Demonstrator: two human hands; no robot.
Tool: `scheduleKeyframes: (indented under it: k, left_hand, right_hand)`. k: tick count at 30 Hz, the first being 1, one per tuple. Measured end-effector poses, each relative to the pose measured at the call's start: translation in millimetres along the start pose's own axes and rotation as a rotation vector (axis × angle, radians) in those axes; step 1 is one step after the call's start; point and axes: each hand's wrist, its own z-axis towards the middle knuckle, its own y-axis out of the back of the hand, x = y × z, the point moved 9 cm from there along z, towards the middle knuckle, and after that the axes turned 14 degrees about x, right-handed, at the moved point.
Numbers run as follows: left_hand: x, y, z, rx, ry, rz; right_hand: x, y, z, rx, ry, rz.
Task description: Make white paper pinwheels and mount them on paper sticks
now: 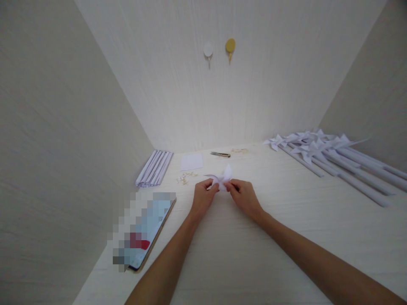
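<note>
Between both hands, just above the table, is a white paper pinwheel (pixel 227 173) with curved, pointed blades. My left hand (pixel 203 195) pinches its left side between thumb and fingers. On the other side my right hand (pixel 243 194) grips the paper in the same way. The fingers cover the lower part of the pinwheel. Left of it lie several small pale sticks (pixel 185 178), too small to name surely. A square of white paper (pixel 191 162) rests behind them, and a pair of thread snips (pixel 220 154) lies beyond the pinwheel.
Several rolled paper tubes (pixel 154 168) lie side by side at the left. A phone (pixel 155 231), partly blurred out, lies nearer me. Finished pinwheels on paper sticks (pixel 349 169) are heaped at the right. White (pixel 208 50) and yellow hooks (pixel 230 45) hang on the back wall (pixel 178 93).
</note>
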Motion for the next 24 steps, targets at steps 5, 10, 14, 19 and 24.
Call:
scheduleKeyframes:
  k: [5, 10, 14, 19, 24]
  left_hand:
    - [7.0, 1.2, 2.2, 0.005, 0.027, -0.004]
    - [9.0, 0.7, 1.1, 0.008, 0.040, -0.021]
    - [6.2, 1.1, 0.3, 0.003, 0.040, 0.006]
    - [6.7, 2.6, 0.3, -0.010, 0.069, -0.016]
    - [5.7, 2.2, -0.3, -0.003, 0.083, -0.026]
  right_hand:
    - [-5.1, -2.2, 2.3, 0.029, -0.010, 0.088]
    - [-8.0, -3.3, 2.8, 0.042, -0.011, 0.125]
    - [-6.2, -2.3, 1.3, 0.037, -0.013, 0.072]
    - [-2.0, -1.4, -0.4, 0.026, -0.007, 0.009]
    - [-3.7, -1.5, 0.4, 0.033, -0.011, 0.034]
